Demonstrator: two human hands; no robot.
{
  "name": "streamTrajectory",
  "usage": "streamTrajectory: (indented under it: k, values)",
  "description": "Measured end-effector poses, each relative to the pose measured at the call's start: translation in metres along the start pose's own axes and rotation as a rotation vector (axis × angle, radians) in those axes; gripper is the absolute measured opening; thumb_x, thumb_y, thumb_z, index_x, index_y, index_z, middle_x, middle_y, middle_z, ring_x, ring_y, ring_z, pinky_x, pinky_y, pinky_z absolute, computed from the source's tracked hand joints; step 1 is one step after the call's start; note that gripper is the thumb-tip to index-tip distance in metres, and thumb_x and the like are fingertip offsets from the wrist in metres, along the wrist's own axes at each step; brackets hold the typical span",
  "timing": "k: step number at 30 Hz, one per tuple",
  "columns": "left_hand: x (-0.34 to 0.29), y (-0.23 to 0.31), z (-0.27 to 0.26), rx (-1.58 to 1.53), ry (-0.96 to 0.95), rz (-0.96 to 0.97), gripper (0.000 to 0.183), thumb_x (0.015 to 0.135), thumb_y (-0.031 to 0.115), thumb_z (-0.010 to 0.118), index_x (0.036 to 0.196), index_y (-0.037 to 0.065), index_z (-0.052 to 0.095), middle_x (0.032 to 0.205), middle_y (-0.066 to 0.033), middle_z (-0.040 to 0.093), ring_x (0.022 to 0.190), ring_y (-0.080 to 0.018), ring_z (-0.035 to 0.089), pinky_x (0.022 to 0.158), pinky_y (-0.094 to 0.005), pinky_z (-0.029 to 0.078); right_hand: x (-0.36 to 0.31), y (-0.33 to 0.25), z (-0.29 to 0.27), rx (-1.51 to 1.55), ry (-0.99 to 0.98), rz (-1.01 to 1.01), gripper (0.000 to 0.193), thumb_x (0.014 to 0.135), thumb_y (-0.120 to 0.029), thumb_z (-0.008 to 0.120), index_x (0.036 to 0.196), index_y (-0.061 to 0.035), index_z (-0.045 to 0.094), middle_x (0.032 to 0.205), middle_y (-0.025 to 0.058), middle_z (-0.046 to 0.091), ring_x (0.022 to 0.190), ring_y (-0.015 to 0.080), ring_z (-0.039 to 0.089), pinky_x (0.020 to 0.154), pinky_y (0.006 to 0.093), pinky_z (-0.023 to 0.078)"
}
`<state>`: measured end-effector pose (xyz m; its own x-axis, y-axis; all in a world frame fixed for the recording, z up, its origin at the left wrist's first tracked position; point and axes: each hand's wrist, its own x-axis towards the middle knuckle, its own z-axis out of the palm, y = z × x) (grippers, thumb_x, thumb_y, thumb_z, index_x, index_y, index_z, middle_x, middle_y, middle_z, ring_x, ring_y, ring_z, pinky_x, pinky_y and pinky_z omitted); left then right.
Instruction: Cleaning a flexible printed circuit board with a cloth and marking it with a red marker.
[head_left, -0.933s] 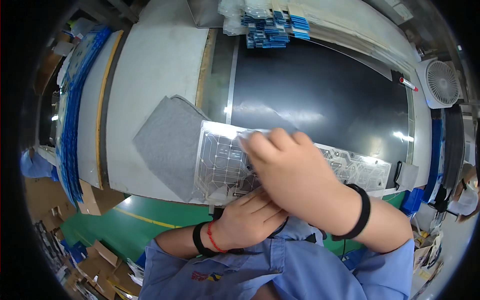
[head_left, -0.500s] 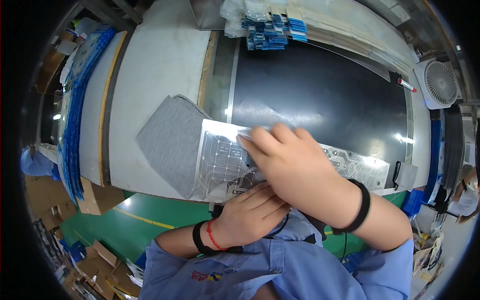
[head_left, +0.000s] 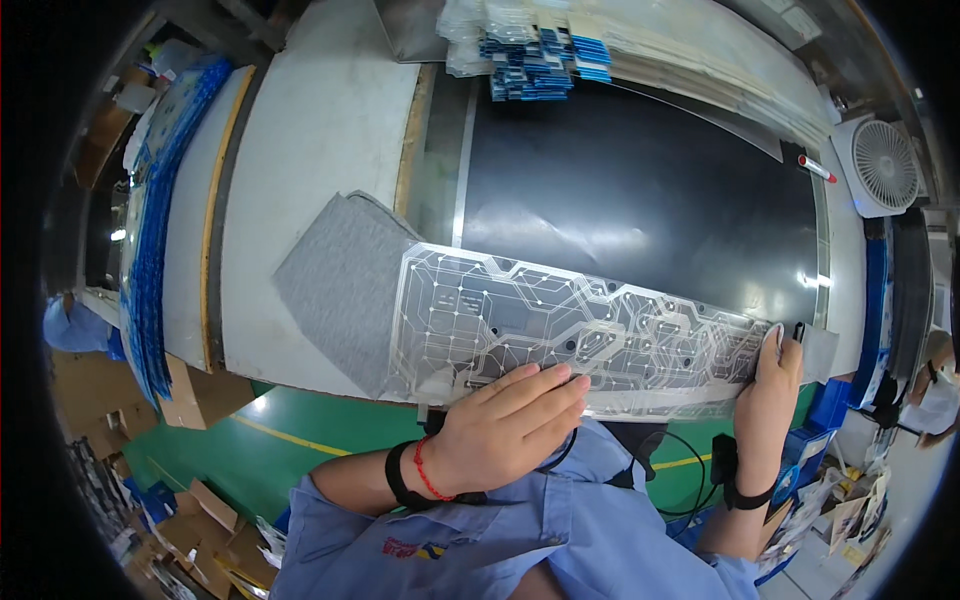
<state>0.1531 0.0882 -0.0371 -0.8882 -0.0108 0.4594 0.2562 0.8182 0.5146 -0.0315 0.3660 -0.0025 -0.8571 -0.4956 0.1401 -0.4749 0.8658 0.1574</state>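
Note:
A long, clear flexible circuit sheet (head_left: 530, 318) with silvery printed traces lies along the table's near edge. My left hand (head_left: 515, 425) rests on its near edge, fingers stretched out and laid flat. At the sheet's right end, my right hand (head_left: 770, 390) is closed, thumb and fingers drawn together. Something small and whitish shows at those fingertips, too little of it to name. The sheet's left end overlaps a folded grey cloth (head_left: 340, 290).
A black mat (head_left: 640, 190) covers the table beyond the sheet. Stacked clear sheets with blue tabs (head_left: 535, 65) sit at the back. A red-and-white marker (head_left: 817, 169) and a white fan (head_left: 880, 165) are at the right. Blue-edged sheets (head_left: 150, 230) stand at the left.
My right hand has moved from the sheet's left-middle part to its right end, uncovering the printed traces. My left hand stays at the near edge.

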Motion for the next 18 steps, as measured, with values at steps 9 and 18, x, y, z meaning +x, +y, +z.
streamTrajectory:
  k: [9,18]
  values:
    - [0.003,0.0,0.001,0.031,-0.007,0.005,0.011,0.085,0.015,0.075,0.095,0.01,0.076,0.116,-0.0032,0.075,0.115,-0.0208,0.068,0.097,-0.0377,0.055,0.032,-0.127,-0.026,0.354,-0.101,-0.497,0.051,0.08,-0.004,0.059,0.13,0.0042,0.062,0.112,0.0148,0.057,0.095,0.0302,0.058,0.081,0.0401,0.05]
    - [0.017,0.012,-0.003,-0.023,0.009,-0.002,0.015,0.081,0.011,0.076,0.096,0.006,0.075,0.109,-0.0052,0.074,0.109,-0.0238,0.07,0.09,-0.0365,0.058,0.037,-0.075,-0.056,0.368,-0.082,-0.344,0.056,0.075,0.01,0.058,0.13,0.0013,0.064,0.118,0.0194,0.059,0.103,0.036,0.059,0.092,0.0442,0.049]
